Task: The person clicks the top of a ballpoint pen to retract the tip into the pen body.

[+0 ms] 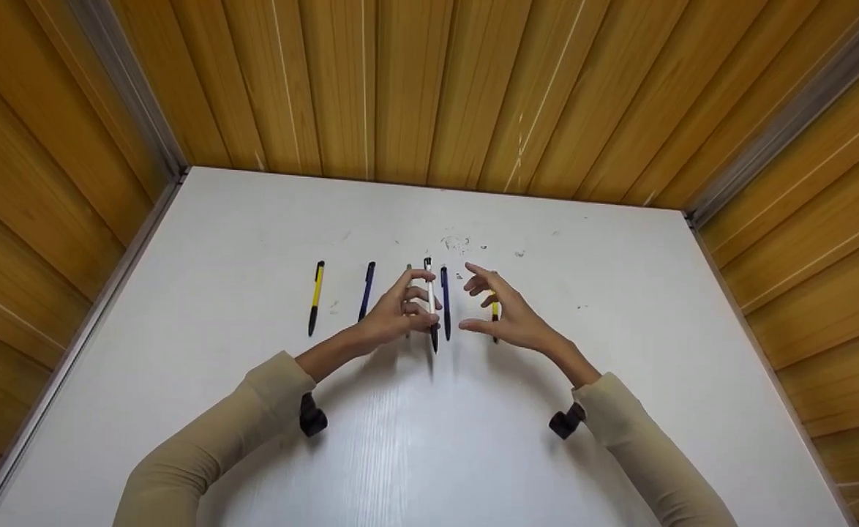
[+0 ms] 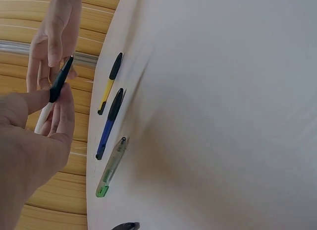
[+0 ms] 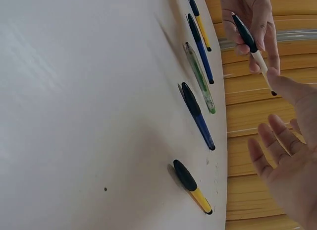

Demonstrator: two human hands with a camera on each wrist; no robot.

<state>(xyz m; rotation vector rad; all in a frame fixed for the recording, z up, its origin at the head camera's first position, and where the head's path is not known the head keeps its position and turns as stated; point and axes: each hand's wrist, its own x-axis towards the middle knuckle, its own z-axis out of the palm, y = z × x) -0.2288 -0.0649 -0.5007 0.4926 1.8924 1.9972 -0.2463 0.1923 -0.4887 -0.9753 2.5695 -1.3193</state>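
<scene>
My left hand (image 1: 389, 316) pinches a white pen (image 1: 431, 293) with a black grip between thumb and fingers, tip pointing toward me, held above the table. To its right, my right hand (image 1: 515, 313) is held apart from the pen, fingers spread and slightly bent, with nothing in it. Beneath the hands lie a clear pen with a green end (image 3: 200, 79), mostly hidden by the left hand in the head view, and a blue pen (image 1: 446, 307). A yellow pen (image 3: 198, 195) lies under the right hand, partly covered in the head view.
Left of the hands, another yellow pen (image 1: 317, 293) and another blue pen (image 1: 368, 287) lie on the white table (image 1: 254, 219). Wood-plank walls (image 1: 400, 88) enclose the back and sides. A black wrist device (image 1: 312, 417) hangs by the left cuff.
</scene>
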